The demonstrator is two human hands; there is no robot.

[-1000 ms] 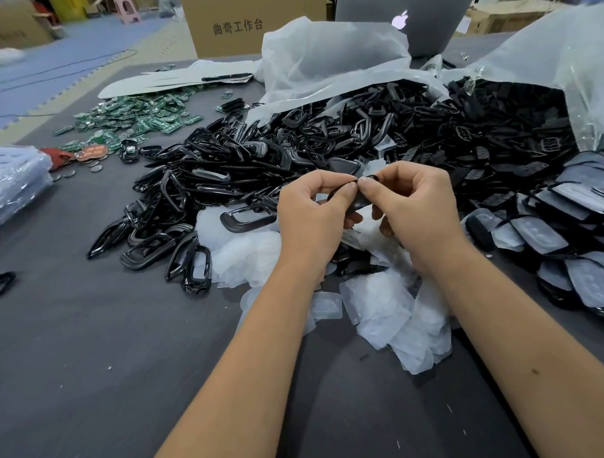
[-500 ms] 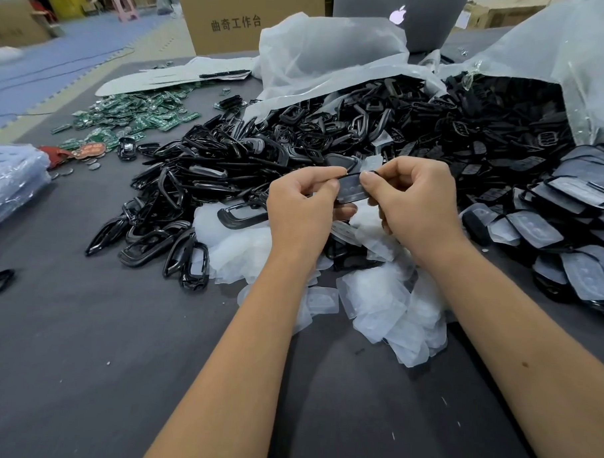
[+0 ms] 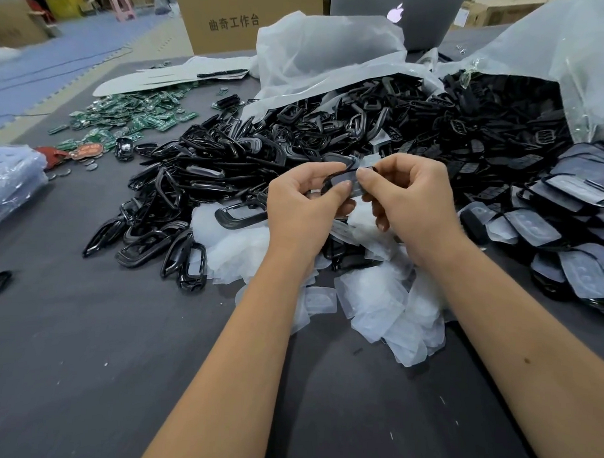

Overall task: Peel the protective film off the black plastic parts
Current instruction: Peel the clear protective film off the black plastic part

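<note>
At twelve o'clock, clear bags (image 3: pixel 336 53) spill black frames (image 3: pixel 255 147). Left hand (image 3: pixel 303 208) and right hand (image 3: pixel 412 202) both pinch one black part (image 3: pixel 340 180) above peeled film scraps (image 3: pixel 387 301); filmed parts (image 3: pixel 571 213) lie at three o'clock.

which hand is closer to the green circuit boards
Left. The left hand is right of the circuit boards and nearer the camera; the right hand lies farther right, beyond the left one.
</note>
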